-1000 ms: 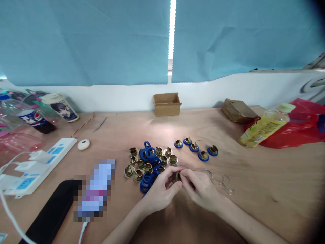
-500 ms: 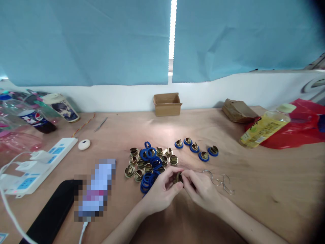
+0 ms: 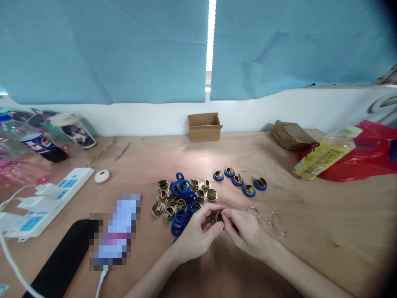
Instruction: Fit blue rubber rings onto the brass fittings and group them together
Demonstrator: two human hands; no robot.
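Observation:
Between my two hands is a round brass-coloured metal fitting (image 3: pixel 217 216), largely covered by my fingers. My left hand (image 3: pixel 200 231) curls around its left side, and the fingertips of my right hand (image 3: pixel 243 229) pinch it from the right. Left of and beyond my hands lies a pile of similar brass fittings (image 3: pixel 169 213) mixed with blue rings (image 3: pixel 178 223). Farther right, several brass fittings with blue rings around their bases (image 3: pixel 249 191) stand apart from the pile. Thin silver wire rings (image 3: pixel 273 223) lie just right of my right hand.
At left are a power strip (image 3: pixel 62 198), a phone with a blurred screen (image 3: pixel 119 227), a black case (image 3: pixel 66 256), bottles (image 3: pixel 43 147) and a cup (image 3: pixel 74 130). A small cardboard box (image 3: pixel 204 133) stands at the back. A yellow-labelled bottle (image 3: pixel 325 155) and red bag (image 3: pixel 366 157) lie right.
Both hands keep nearly the same place and grip on the brass fitting. The view has shifted very slightly; nothing on the table has visibly moved.

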